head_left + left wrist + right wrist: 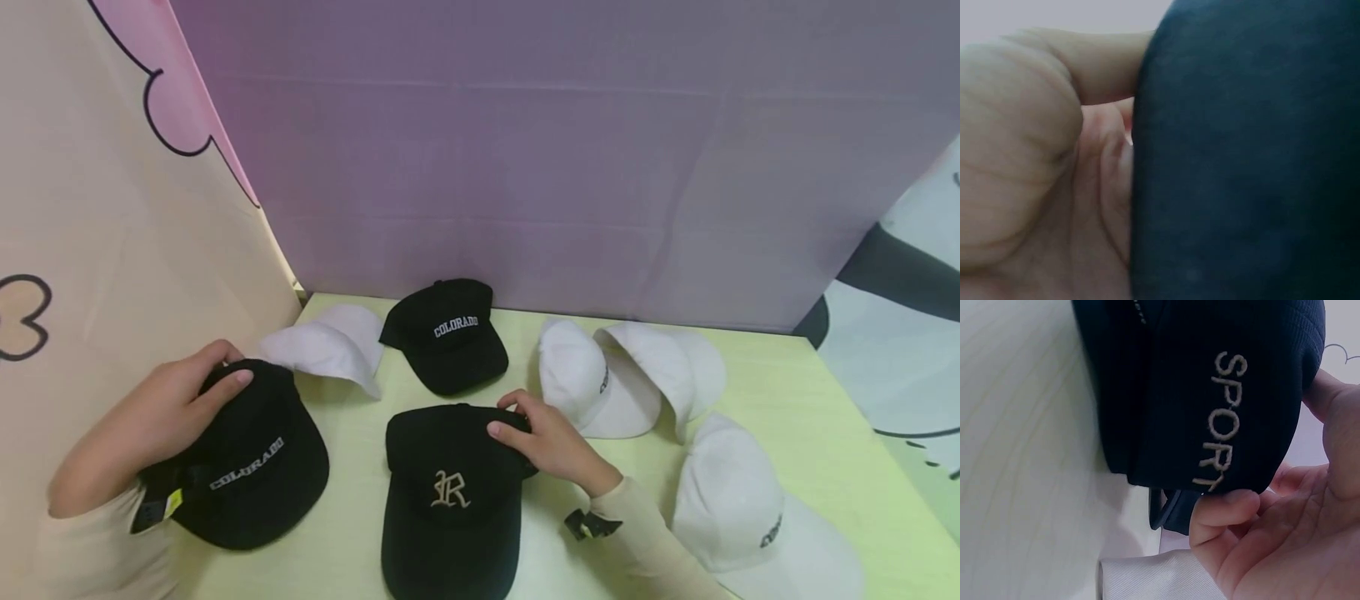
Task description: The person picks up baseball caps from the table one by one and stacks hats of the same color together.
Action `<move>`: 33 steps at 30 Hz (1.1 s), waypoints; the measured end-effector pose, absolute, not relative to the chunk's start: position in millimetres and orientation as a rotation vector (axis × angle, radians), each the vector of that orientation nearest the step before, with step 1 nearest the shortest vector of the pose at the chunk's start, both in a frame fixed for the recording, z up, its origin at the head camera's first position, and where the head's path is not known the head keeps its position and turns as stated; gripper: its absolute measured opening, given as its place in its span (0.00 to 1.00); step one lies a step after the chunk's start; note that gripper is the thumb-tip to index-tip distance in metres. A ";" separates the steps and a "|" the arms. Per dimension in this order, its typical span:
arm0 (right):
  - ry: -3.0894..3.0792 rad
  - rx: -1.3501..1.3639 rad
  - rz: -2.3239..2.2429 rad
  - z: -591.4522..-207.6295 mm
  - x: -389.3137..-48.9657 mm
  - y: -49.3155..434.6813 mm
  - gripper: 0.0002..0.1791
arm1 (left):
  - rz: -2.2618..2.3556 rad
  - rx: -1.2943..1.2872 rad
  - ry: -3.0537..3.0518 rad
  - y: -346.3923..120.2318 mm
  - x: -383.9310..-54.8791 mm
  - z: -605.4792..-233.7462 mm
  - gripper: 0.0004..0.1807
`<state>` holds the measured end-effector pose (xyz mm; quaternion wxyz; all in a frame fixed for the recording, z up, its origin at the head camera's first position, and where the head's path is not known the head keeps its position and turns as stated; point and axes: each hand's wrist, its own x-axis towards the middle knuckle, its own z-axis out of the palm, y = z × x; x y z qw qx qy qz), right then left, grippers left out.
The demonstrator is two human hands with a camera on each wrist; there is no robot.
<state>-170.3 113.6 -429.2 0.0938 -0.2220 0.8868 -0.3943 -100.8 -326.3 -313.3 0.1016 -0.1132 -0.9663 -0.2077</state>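
Head view: the left hand (176,404) grips the leftmost black COLORADO cap (262,446) and the right hand (553,437) the black R-monogram cap (453,508), front-centre of the tabletop (810,417), where light pressure should spare the crowns.

Pale yellow-green tabletop (817,425), creased mauve backdrop (562,167), beige left panel (112,208) with outlined shapes (21,317), white right panel (885,350)

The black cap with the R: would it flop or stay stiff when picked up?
The black cap is probably light: the right hand grips just one side. Its brim would likely stay stiff, as it looks smooth and uncreased. The crown, stitched cloth by its look, may give when squeezed.
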 end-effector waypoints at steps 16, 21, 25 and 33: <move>2.621 -0.658 -1.185 -430.9 -170.7 116.1 0.22 | -0.621 -0.365 -2.654 -316.1 -85.6 -293.5 0.06; 2.624 -0.670 -1.183 -430.6 -171.1 114.8 0.22 | -0.682 -0.425 -2.574 -309.4 -80.2 -290.5 0.07; 2.622 -0.667 -1.180 -430.6 -171.0 114.1 0.22 | -0.769 -0.429 -2.522 -303.9 -78.2 -289.3 0.08; 2.620 -0.662 -1.178 -429.8 -170.3 113.6 0.22 | -0.893 -0.520 -2.447 -286.2 -77.0 -285.1 0.10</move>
